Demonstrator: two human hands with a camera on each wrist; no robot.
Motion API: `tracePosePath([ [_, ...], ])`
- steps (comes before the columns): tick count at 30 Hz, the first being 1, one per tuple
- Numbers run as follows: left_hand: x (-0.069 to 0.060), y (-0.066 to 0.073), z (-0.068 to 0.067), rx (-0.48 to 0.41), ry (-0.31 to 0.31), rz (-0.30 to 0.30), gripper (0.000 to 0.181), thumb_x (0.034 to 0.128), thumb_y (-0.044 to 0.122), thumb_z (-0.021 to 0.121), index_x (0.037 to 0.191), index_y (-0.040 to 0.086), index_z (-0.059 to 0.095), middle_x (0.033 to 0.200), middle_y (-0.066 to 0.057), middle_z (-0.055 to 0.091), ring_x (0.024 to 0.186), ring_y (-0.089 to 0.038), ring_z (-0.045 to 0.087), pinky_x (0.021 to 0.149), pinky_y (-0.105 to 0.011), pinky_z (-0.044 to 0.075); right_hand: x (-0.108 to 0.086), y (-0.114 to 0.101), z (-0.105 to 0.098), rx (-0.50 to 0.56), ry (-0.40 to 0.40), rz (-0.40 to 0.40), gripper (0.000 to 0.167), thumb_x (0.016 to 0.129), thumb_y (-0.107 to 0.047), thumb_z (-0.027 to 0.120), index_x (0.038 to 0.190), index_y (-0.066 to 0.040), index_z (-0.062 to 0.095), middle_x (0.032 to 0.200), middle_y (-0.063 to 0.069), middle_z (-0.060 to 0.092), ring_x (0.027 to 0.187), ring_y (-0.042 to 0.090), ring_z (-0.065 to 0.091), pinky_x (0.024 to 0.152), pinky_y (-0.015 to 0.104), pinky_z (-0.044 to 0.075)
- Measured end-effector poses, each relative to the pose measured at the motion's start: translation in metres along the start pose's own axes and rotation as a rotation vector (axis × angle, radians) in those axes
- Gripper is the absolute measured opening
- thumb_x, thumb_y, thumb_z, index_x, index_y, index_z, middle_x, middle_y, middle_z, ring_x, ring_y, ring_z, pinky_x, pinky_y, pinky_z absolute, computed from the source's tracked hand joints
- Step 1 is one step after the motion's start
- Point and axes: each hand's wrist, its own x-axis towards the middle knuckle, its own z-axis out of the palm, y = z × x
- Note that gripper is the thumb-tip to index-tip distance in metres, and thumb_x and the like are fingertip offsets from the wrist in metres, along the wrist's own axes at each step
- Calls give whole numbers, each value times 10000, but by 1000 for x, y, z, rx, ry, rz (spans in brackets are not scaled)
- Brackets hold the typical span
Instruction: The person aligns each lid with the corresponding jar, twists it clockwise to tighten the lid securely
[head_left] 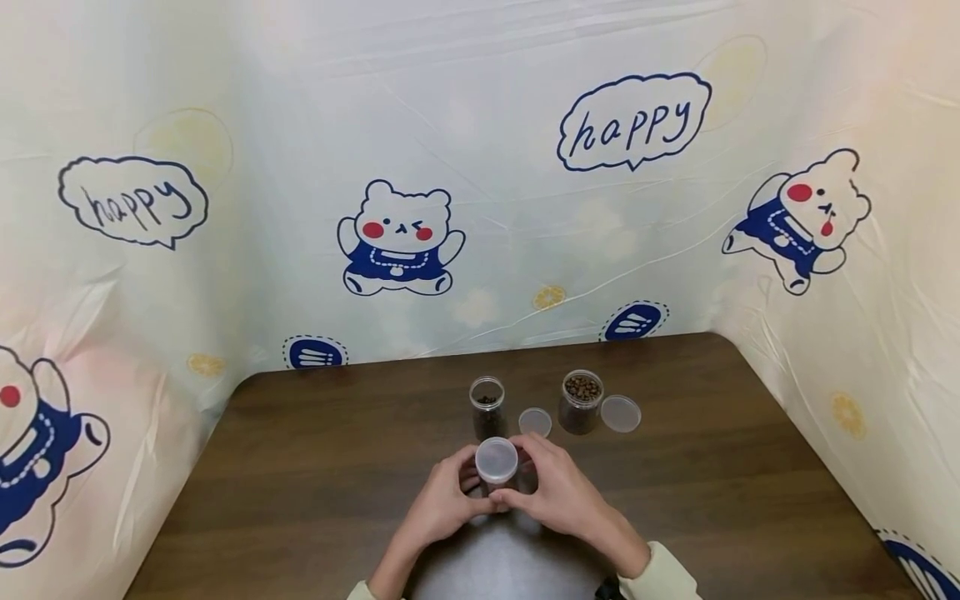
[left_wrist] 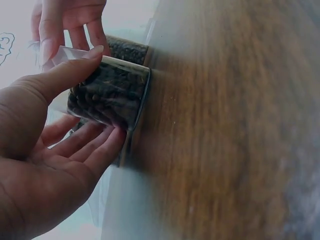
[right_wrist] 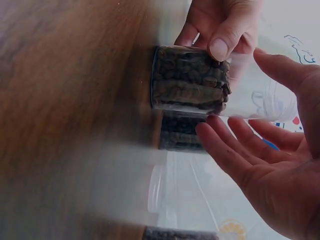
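Note:
A clear jar (right_wrist: 187, 82), part filled with dark brown beans, stands upright near the table's middle, topped by a translucent lid (head_left: 497, 458). My left hand (head_left: 442, 502) grips its side, the thumb in front and the fingers curled round the far side. Around the other side is my right hand (head_left: 561, 492), with its fingers relaxed. In the right wrist view its thumb and fingertips lie at the jar's edges; whether they touch cannot be told. Just behind stands a lidless jar (head_left: 489, 423) of dark contents.
Farther right a second lidless jar (head_left: 580, 413) holds brown beans nearly to its rim. One loose lid (head_left: 536, 422) lies between the two back jars, another lid (head_left: 621, 413) to their right. Printed cloth (head_left: 510, 250) walls the brown table (head_left: 300, 467) at back and sides.

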Motion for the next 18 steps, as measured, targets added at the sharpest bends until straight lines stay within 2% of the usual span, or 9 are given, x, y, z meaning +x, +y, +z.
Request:
tracePosePath([
  [4, -2, 2, -1, -12, 6, -1, 615, 777, 128, 944, 1311, 87, 641, 1295, -135, 709, 1251, -253, 682, 1049, -266, 562, 0, 1, 1, 7, 3, -8, 572, 826, -359, 916, 1295, -167, 651, 1122, -95, 659, 1003, 62, 669, 869, 337, 630],
  [11, -5, 2, -5, -8, 39, 17, 573, 775, 125, 946, 1271, 103, 659, 1263, -115, 738, 1207, -159, 700, 1035, -251, 569, 3, -3, 1, -8, 20, -46, 563, 822, -363, 918, 1284, -175, 655, 1111, -95, 668, 987, 52, 658, 854, 347, 626],
  [18, -7, 4, -11, 2, 83, 23, 576, 765, 118, 951, 1273, 121, 680, 1265, -136, 732, 1227, -234, 700, 1032, -292, 582, 9, -7, 2, 7, 16, -63, 561, 838, -369, 905, 1297, -172, 649, 1132, -82, 680, 988, 61, 669, 841, 331, 632],
])
